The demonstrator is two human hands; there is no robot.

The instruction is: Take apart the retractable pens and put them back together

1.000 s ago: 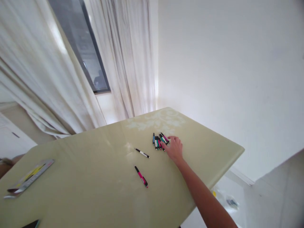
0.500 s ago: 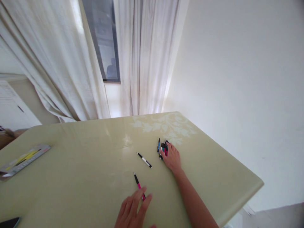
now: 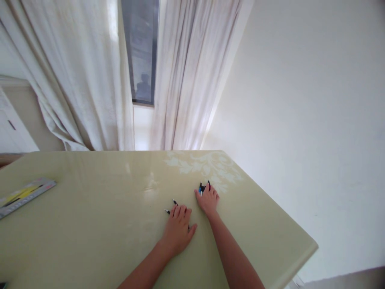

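Observation:
My left hand rests palm down on the table, thumb held out, lying over two pens. Only the tips show beyond the fingers: a left pen tip and a right pen tip. A small dark pen end shows by the thumb. Farther forward and to the right, my right hand curls around a bunch of pens, with its thumb on their left and its fingers across the right. Blue, white and black parts show; the palm hides the rest.
A flat grey and yellow package lies at the table's left. The corner of a dark object shows at the bottom left. White curtains and a window stand behind the table, with a wall at the right.
My left hand has moved forward from the pink pen and now covers both loose pens. The right hand stays at the bunch, now covering more of it. The view has shifted slightly.

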